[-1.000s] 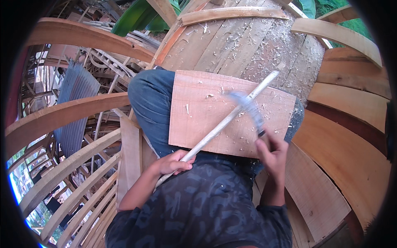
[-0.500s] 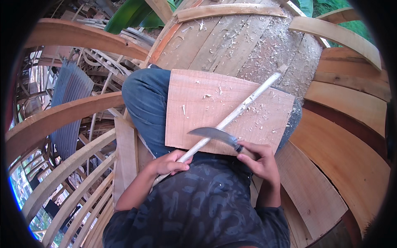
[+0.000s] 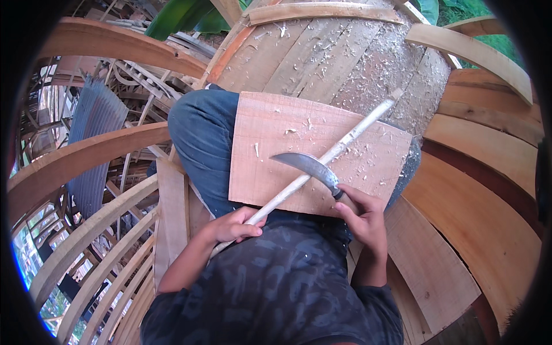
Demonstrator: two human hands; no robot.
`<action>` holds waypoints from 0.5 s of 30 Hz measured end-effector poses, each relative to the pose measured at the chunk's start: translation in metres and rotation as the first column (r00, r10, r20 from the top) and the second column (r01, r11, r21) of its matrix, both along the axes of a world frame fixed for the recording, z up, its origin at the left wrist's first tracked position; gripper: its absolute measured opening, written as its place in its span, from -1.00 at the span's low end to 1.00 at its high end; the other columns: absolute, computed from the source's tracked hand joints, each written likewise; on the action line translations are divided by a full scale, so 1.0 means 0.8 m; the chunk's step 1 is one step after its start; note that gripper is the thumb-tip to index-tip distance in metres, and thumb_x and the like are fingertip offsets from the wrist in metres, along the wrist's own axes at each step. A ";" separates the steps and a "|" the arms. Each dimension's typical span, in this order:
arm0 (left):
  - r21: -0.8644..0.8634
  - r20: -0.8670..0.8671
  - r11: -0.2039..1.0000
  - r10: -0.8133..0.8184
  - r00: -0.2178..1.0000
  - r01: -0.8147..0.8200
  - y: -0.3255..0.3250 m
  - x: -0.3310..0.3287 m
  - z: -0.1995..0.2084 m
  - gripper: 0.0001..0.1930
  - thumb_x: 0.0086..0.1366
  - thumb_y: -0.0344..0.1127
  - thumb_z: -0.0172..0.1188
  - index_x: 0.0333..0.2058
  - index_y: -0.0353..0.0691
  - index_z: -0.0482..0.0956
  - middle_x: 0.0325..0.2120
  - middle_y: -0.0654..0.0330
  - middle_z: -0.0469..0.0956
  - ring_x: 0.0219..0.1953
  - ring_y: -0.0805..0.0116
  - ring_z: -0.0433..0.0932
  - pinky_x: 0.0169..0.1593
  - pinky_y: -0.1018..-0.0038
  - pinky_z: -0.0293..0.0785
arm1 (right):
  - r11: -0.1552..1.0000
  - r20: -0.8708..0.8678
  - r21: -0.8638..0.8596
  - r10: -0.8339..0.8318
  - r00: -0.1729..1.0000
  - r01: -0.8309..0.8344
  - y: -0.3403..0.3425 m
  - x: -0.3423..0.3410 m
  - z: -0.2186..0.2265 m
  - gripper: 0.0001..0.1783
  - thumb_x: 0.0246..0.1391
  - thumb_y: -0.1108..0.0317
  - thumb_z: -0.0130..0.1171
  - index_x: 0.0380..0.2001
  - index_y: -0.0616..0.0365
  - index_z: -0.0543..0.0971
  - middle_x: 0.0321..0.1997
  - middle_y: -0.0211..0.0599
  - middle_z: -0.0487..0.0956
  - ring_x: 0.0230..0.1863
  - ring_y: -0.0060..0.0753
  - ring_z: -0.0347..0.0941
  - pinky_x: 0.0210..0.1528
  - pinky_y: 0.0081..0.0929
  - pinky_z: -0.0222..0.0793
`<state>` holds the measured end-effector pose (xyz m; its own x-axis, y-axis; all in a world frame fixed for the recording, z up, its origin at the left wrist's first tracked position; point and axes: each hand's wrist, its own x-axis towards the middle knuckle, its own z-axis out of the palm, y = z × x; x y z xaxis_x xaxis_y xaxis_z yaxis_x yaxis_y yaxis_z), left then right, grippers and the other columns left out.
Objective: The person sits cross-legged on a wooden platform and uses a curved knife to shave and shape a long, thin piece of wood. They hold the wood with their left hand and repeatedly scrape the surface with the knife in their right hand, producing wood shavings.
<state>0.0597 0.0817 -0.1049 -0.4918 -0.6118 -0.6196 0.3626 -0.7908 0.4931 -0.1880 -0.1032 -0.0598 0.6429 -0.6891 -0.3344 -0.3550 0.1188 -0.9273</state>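
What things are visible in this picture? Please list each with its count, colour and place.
Stick: one, pale, lying slantwise across the board, held at its near end.
Curved knife: one, grey blade, resting on the stick.
Board: one, light brown, on the lap.
Shavings: many, pale, on the planks ahead and on the board.
Curved planks: several, brown, on both sides.
Green leaves: a few, top edge.
Jeans: blue, under the board.
Left hand: grips the stick.
Right hand: grips the knife handle.
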 end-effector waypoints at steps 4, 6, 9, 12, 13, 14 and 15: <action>-0.005 0.016 1.000 0.029 0.999 -0.029 0.006 -0.001 -0.005 -0.72 0.11 -0.18 0.19 -0.48 -0.18 0.28 -0.69 0.42 0.27 -0.72 0.70 0.23 -0.67 0.69 0.14 | 0.807 -0.053 0.047 -0.587 0.808 0.589 -0.036 -0.030 -0.015 -0.62 0.03 0.45 0.15 -0.05 0.33 0.49 -0.53 -0.49 0.49 -0.57 -0.74 0.33 -0.48 -0.76 0.23; -0.003 -0.002 1.000 0.012 1.000 -0.012 0.003 -0.002 -0.002 -0.73 0.11 -0.19 0.19 -0.47 -0.19 0.29 -0.68 0.42 0.27 -0.72 0.70 0.23 -0.67 0.69 0.14 | 0.901 -0.117 0.154 -0.392 0.913 0.406 -0.027 -0.044 -0.001 -0.66 -0.01 0.47 0.20 -0.11 0.32 0.53 -0.55 -0.54 0.46 -0.58 -0.74 0.30 -0.49 -0.72 0.23; 0.013 -0.006 1.000 0.019 1.000 -0.019 0.005 -0.002 0.000 -0.74 0.11 -0.21 0.18 -0.46 -0.19 0.29 -0.68 0.42 0.28 -0.72 0.70 0.22 -0.67 0.69 0.14 | 0.975 -0.057 0.095 -0.197 0.979 0.202 -0.018 -0.023 -0.004 -0.67 -0.02 0.50 0.19 -0.12 0.31 0.54 -0.50 -0.50 0.50 -0.53 -0.77 0.32 -0.48 -0.76 0.20; 0.013 0.004 0.999 0.047 0.999 -0.047 0.003 -0.004 -0.004 -0.74 0.12 -0.21 0.18 -0.45 -0.19 0.29 -0.67 0.41 0.28 -0.72 0.70 0.22 -0.67 0.68 0.15 | 0.942 -0.097 0.088 -0.317 0.944 0.325 -0.015 -0.006 -0.008 -0.64 -0.03 0.51 0.22 -0.11 0.35 0.53 -0.36 -0.35 0.58 -0.31 -0.64 0.44 -0.24 -0.72 0.32; 0.014 0.018 0.999 0.048 0.999 -0.048 0.002 -0.003 -0.002 -0.74 0.12 -0.21 0.18 -0.45 -0.19 0.29 -0.66 0.41 0.28 -0.72 0.70 0.22 -0.67 0.68 0.15 | 0.937 -0.066 0.021 -0.347 0.936 0.349 -0.002 0.003 -0.017 -0.64 -0.03 0.50 0.23 -0.11 0.36 0.53 -0.36 -0.35 0.58 -0.28 -0.62 0.45 -0.21 -0.69 0.33; 0.016 0.028 0.999 0.039 0.999 -0.039 0.004 -0.002 0.000 -0.74 0.12 -0.21 0.18 -0.45 -0.19 0.29 -0.67 0.41 0.28 -0.72 0.70 0.23 -0.67 0.68 0.16 | 0.942 -0.051 -0.010 -0.336 0.941 0.336 0.006 0.004 -0.019 -0.64 -0.03 0.51 0.22 -0.11 0.36 0.53 -0.36 -0.34 0.58 -0.28 -0.61 0.46 -0.20 -0.68 0.34; 0.012 0.035 0.999 0.039 0.999 -0.039 0.006 -0.005 0.000 -0.74 0.12 -0.21 0.17 -0.45 -0.19 0.29 -0.67 0.41 0.28 -0.72 0.70 0.23 -0.67 0.68 0.16 | 0.948 -0.036 -0.048 -0.316 0.948 0.314 0.011 0.004 -0.020 -0.65 -0.03 0.51 0.22 -0.11 0.37 0.53 -0.36 -0.33 0.58 -0.28 -0.61 0.46 -0.20 -0.67 0.34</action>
